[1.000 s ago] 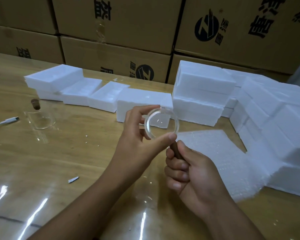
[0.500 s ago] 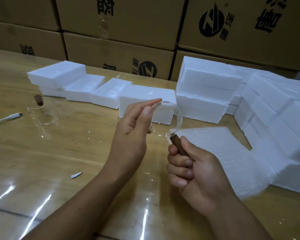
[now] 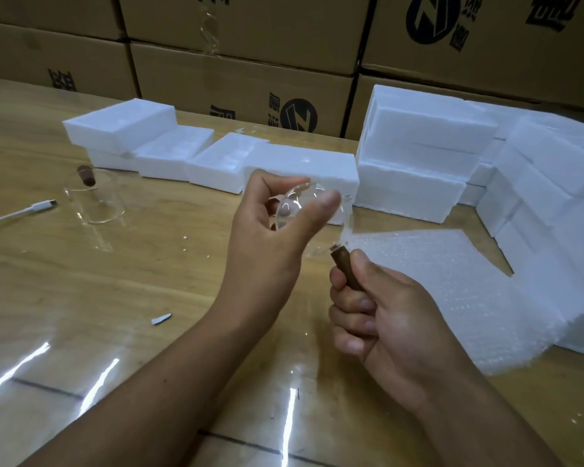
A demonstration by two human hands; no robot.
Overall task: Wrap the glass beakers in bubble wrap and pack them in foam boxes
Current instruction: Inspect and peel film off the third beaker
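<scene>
Left hand (image 3: 267, 237) curled round a glass beaker (image 3: 295, 205), right hand (image 3: 378, 318) gripping its brown handle (image 3: 346, 269), beaker held above the table (image 3: 81, 281), bubble wrap (image 3: 452, 281) just right, foam boxes (image 3: 415, 156) behind, second beaker (image 3: 96, 200) and cable (image 3: 24, 212) far left, cartons (image 3: 250, 79) at back

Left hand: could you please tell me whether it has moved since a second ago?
Yes. The left hand rose: its thumb, earlier below the foam box behind, now overlaps that box's front.
</scene>
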